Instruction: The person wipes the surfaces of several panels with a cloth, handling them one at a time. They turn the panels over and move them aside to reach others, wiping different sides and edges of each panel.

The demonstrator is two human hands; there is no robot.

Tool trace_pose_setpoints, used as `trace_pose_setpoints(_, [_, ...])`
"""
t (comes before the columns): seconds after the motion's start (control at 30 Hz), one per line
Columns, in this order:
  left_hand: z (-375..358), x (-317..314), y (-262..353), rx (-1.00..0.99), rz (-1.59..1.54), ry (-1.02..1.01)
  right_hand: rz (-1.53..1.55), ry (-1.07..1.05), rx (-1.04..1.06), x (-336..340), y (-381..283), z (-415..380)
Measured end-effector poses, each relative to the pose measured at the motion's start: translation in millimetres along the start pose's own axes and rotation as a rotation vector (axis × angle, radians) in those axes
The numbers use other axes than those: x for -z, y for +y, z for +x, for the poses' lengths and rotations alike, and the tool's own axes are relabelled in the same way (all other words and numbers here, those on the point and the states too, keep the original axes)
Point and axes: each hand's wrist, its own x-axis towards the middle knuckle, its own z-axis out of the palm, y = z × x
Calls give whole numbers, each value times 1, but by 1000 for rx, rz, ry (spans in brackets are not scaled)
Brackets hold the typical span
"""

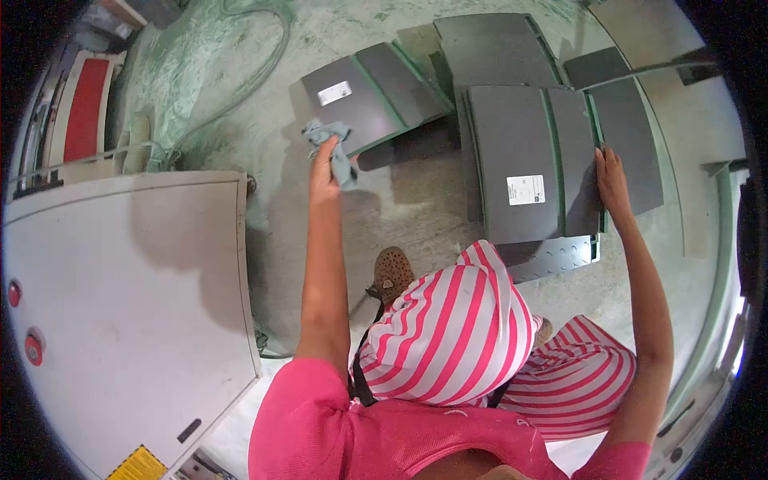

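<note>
Pale, green-smeared floor [208, 80] is overlaid with dark panels, the foremost stack lying ahead and to the right. Its top panel [512, 128] is touched at the right edge by the right hand [613, 180], fingers held close together, presumably so it is steadied; whether it is pinched cannot be told. A grey-blue cloth [342, 170] is pinched, bunched, in the left hand [324, 164], apparently for a secure hold, near the separate left panel [344, 120]. The top panel's stripes are pointed away from the body, its long axis seemingly likewise.
</note>
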Motion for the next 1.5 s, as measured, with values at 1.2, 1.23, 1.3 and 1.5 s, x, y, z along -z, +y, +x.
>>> trace_pose_setpoints(1.2, [-115,-62,-50,17,83,-254,1270,-539,-23,74,-134,-35])
trace_pose_setpoints(1.23, [-125,-60,-53,27,102,-243,1209,-536,-69,66,-126,-32])
trace_pose_setpoints(1.3, [-119,-68,-54,48,137,-223,1147,-531,-114,58,-113,-30])
trace_pose_setpoints(1.5, [-140,-73,-65,113,240,-154,1268,-498,-196,39,-82,-31])
